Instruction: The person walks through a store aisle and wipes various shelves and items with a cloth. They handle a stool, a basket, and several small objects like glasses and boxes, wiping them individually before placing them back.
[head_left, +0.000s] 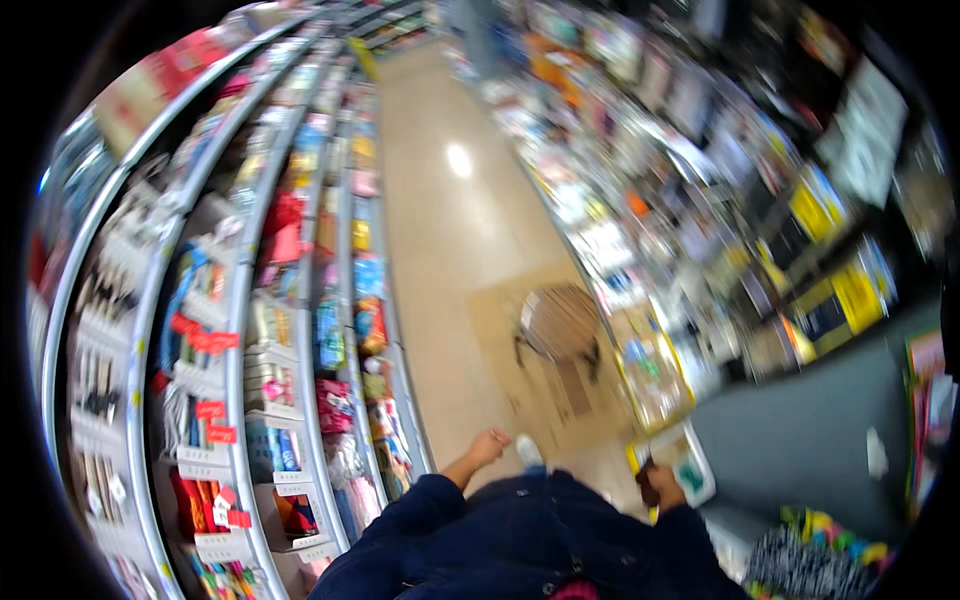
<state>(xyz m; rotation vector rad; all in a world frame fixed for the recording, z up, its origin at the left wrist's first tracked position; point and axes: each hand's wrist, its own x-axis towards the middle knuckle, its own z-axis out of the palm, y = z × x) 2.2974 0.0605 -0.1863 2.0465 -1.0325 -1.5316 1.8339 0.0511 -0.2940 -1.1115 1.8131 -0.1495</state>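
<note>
My left hand (488,446) hangs at my left side over the aisle, its fingers curled in and nothing visible in them. On the other side, my right hand (668,486) is closed round a small dark brown object (648,484); blur hides its exact kind. Just beyond that hand stands a white-rimmed tray (700,458) with something green inside. A round wooden-topped stool (560,322) with dark legs stands ahead, on a flattened cardboard sheet (500,330). Neither hand touches the stool.
Long shelves (235,330) of small packaged goods and folded textiles line the left. Crowded display racks (640,170) run along the right, ending near a grey panel (800,420). Between them a tan floor (430,170) stretches away. Colourful knitted goods (810,560) lie at lower right.
</note>
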